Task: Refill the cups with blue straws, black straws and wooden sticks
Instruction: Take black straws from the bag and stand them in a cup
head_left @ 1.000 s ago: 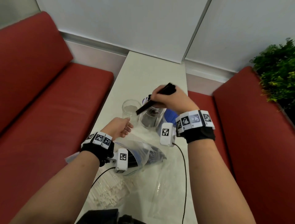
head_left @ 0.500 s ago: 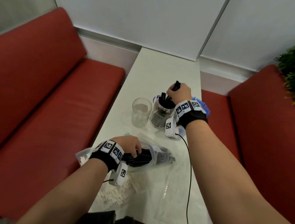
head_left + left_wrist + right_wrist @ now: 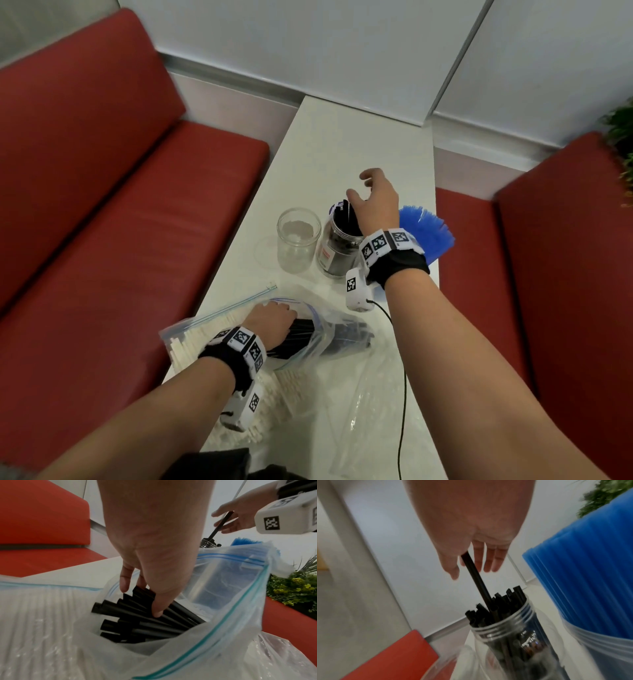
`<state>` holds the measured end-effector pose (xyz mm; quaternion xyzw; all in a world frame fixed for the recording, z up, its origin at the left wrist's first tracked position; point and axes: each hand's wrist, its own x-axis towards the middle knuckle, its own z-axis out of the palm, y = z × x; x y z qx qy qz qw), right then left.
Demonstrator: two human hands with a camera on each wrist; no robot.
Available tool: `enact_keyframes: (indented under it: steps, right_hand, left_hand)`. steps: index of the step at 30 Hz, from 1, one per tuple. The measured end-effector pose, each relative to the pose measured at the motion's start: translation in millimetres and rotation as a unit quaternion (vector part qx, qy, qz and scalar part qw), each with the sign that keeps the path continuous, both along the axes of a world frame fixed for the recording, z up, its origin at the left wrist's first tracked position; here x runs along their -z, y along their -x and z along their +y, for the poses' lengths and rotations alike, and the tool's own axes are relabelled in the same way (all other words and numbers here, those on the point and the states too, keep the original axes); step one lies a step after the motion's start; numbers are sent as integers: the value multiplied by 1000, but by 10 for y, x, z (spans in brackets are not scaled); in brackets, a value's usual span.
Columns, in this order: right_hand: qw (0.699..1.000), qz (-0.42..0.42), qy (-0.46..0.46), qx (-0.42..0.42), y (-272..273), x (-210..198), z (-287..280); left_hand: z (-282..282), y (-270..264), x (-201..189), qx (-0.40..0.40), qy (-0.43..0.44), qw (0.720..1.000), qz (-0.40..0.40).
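Three clear cups stand mid-table: an empty one [image 3: 296,240], one with black straws [image 3: 337,253] [image 3: 513,635], and one with blue straws [image 3: 426,233] [image 3: 582,574]. My right hand [image 3: 375,202] [image 3: 471,570] hovers over the black-straw cup with its fingers spread. One taller black straw [image 3: 477,581] rises loose from the cup between its thumb and fingers. My left hand [image 3: 274,322] [image 3: 140,600] is inside an open zip bag [image 3: 322,329] [image 3: 240,601]. There its thumb and fingers pinch several black straws [image 3: 137,615].
A bag of pale wooden sticks [image 3: 191,339] lies under my left wrist at the table's near left edge. An empty clear bag [image 3: 370,394] lies flat at the near right. Red benches [image 3: 102,205] flank the narrow white table [image 3: 342,144]. A plant [image 3: 620,137] stands far right.
My right hand has opened over the black-straw cup and let its bundle drop in. My left hand has gone into the zip bag and taken hold of black straws.
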<state>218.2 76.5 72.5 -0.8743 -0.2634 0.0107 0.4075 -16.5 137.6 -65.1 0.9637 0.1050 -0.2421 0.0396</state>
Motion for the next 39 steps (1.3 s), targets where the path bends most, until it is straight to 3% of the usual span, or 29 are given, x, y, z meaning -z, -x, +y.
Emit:
enact_keyframes:
  steps: [3,6,8,10,13,15,16,19,22,24,27,31,34,37,39]
  right_hand:
    - [988,-83,112,-66,135,122,54]
    - [937,-98,318,-110,262,346,22]
    - [923,-90,354,-121,294,402,-16]
    - [949,-84,280,-115,302,288,-31]
    - [994,-64,50,-73,406,39,-41]
    - [994,29,-73,-77,634,-133,-48]
    - [984,102,-87,-119,771,-183,-54]
    - [914,290,13,-284,1146,-140,-78]
    - [886,240,201,-342,1329,38,-157]
    - [877,227,234,-354,1373,179,-225]
    - [872,246,223,-361,1421,338,-307]
    - [891,234,179,-346,1499,490,-356]
    - [913,244,158,-287,1532,581,-376]
    - [927,272,59,-251,1524,515,-414]
    - [931,284,-25,-230,1487,352,-453]
  left_hand:
    - [6,-33,-8,-6,3,1000,5]
    - [7,-59,-23,-28,21,999,8]
    - [30,-75,-38,-46,58,997,13]
    - [65,-92,-74,-50,95,994,16]
    - [86,-104,-161,-59,150,987,20]
    - [96,-109,-222,-62,185,981,3]
    - [100,-109,-260,-63,201,978,-4]
    - [134,-103,-384,-77,217,973,12]
    - [190,-118,-603,-97,164,978,81]
    - [235,-145,-789,-95,110,983,111]
    - [298,-192,-1088,-68,77,986,131]
    - [290,-217,-1507,-29,59,990,123]
    - [259,-226,-1808,-16,51,994,96]
    - [291,-230,-2087,-48,153,987,-11]
    - [341,-203,-2244,-97,265,947,-156]
